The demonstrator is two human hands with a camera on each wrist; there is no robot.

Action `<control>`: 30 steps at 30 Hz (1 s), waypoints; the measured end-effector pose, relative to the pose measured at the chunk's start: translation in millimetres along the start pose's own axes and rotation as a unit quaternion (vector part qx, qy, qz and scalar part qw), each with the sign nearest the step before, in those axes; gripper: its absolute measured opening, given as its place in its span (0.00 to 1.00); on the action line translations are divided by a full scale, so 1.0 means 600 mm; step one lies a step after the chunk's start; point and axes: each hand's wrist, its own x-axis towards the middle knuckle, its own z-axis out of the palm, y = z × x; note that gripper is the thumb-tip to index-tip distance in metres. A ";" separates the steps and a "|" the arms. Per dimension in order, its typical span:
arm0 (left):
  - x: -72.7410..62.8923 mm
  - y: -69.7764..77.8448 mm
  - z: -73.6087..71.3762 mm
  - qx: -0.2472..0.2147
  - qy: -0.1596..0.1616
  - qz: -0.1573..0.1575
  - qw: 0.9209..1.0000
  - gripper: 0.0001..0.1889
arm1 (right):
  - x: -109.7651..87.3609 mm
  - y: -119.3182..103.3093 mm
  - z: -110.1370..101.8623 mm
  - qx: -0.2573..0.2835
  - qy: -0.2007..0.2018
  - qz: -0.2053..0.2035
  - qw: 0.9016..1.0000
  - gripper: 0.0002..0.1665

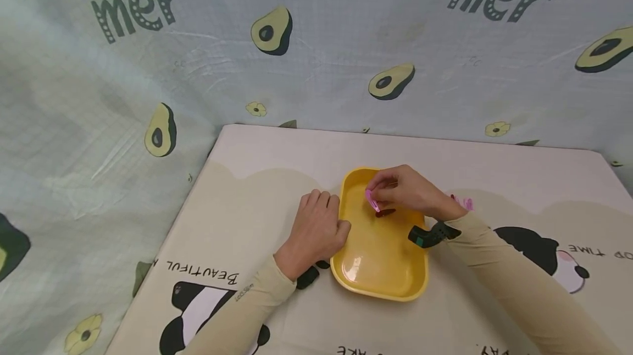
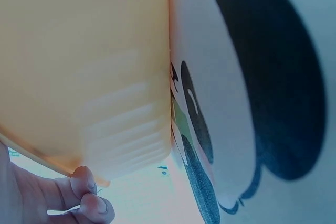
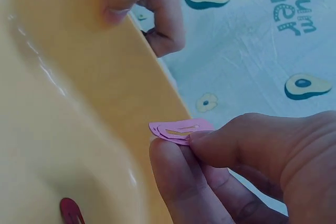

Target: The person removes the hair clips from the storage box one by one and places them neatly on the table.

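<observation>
My right hand (image 1: 406, 189) is over the far part of a yellow tray (image 1: 366, 267). Between thumb and fingertips it pinches a pink snap hair clip (image 3: 176, 131). A dark red hair clip (image 1: 386, 212) lies on the tray's floor, just below the pink one in the head view. At the tray's left side, my left hand (image 1: 320, 226) grips the rim, with the thumb on the inner side and the fingers outside, as the right wrist view shows.
More pink and red clips (image 1: 465, 203) lie on the table right of the tray, partly behind my right wrist. The table (image 1: 277, 151) has a printed cover with cartoon animals and lettering. An avocado-patterned cloth (image 1: 321, 58) hangs behind and to the left.
</observation>
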 end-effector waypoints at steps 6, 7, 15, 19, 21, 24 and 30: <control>0.002 0.000 0.001 -0.003 0.000 0.000 1.000 0.08 | -0.024 0.003 -0.021 -0.038 0.042 -0.008 0.998 0.12; 0.002 0.000 0.001 -0.005 -0.003 -0.001 1.000 0.08 | -0.027 0.004 -0.024 -0.038 0.047 -0.008 0.998 0.12; 0.001 0.001 0.002 -0.008 -0.016 -0.007 1.000 0.08 | -0.060 0.020 -0.054 -0.030 0.083 -0.002 0.996 0.13; 0.000 0.004 0.003 -0.017 -0.025 -0.010 0.999 0.08 | -0.081 0.032 -0.075 -0.016 0.099 0.010 0.995 0.18; 0.000 0.005 0.003 -0.022 -0.028 -0.011 0.999 0.08 | -0.091 0.039 -0.086 -0.009 0.108 0.013 0.994 0.19; -0.002 0.005 0.002 -0.021 -0.028 -0.012 0.999 0.08 | -0.103 0.048 -0.099 -0.015 0.120 0.013 0.993 0.21; 0.001 0.005 -0.004 -0.012 -0.016 -0.008 1.000 0.08 | -0.120 0.073 -0.117 -0.034 0.138 0.015 0.990 0.23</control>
